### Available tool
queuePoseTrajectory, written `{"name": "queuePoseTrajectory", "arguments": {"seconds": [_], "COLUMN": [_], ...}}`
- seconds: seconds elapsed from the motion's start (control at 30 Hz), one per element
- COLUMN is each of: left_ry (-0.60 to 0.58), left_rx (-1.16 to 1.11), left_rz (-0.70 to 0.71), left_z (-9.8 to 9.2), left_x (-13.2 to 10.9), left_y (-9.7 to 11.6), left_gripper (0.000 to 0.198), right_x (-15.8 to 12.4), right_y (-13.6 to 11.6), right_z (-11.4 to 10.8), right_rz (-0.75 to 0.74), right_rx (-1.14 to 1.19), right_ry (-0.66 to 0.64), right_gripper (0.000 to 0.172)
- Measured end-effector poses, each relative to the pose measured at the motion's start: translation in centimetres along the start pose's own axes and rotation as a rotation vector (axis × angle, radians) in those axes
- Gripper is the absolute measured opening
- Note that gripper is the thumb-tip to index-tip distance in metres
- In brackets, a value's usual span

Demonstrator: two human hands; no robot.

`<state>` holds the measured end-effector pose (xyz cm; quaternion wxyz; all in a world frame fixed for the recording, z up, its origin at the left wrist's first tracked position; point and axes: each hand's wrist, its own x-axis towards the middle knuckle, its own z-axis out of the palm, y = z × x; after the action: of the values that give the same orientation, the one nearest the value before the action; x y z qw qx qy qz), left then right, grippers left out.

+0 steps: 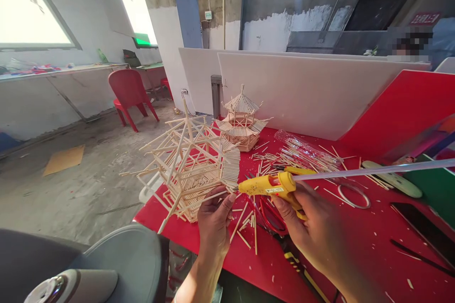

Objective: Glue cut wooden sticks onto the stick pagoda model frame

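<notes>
My left hand (214, 220) pinches the lower edge of a wooden stick model (190, 163), a roof-like frame of thin sticks tilted up off the red table (355, 251). In my right hand (313, 227) is a yellow glue gun (272, 184), fingers wrapped round its grip. Its nozzle points left and touches the model beside my left thumb. A long clear glue stick (373, 170) juts out of the gun's back to the right.
A finished stick pagoda (241, 123) stands at the table's back. Loose sticks (249, 227), a clear packet of sticks (305, 151), red scissors (268, 215), a wire ring (353, 196) and a phone (423, 232) lie about. White boards (302, 90) wall the rear. A red chair (130, 92) stands left.
</notes>
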<state>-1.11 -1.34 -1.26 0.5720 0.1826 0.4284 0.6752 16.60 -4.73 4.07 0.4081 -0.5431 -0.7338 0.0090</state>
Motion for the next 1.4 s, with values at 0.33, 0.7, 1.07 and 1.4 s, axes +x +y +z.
{"name": "queuePoseTrajectory", "arguments": {"seconds": [0.33, 0.7, 1.07, 1.4], "left_ry": [-0.044, -0.017, -0.064, -0.040], "left_rx": [0.006, -0.022, -0.055, -0.040], "left_rz": [-0.182, -0.175, -0.194, -0.169], "left_z": [-0.5, 0.0, -0.3, -0.3], "left_x": [-1.1, -0.7, -0.4, -0.5], "left_y": [0.0, -0.2, 0.1, -0.1], "left_gripper": [0.033, 0.036, 0.033, 0.033], "right_x": [0.9, 1.9, 2.6, 2.6], "right_y": [-0.7, -1.5, -2.5, -2.3], "right_z": [0.2, 0.3, 0.4, 0.8], "right_rz": [-0.133, -0.260, -0.334, -0.324], "right_rx": [-0.157, -0.322, -0.506, -0.603], "right_ry": [-0.010, 0.027, 0.042, 0.133], "right_gripper": [0.017, 0.019, 0.026, 0.022]}}
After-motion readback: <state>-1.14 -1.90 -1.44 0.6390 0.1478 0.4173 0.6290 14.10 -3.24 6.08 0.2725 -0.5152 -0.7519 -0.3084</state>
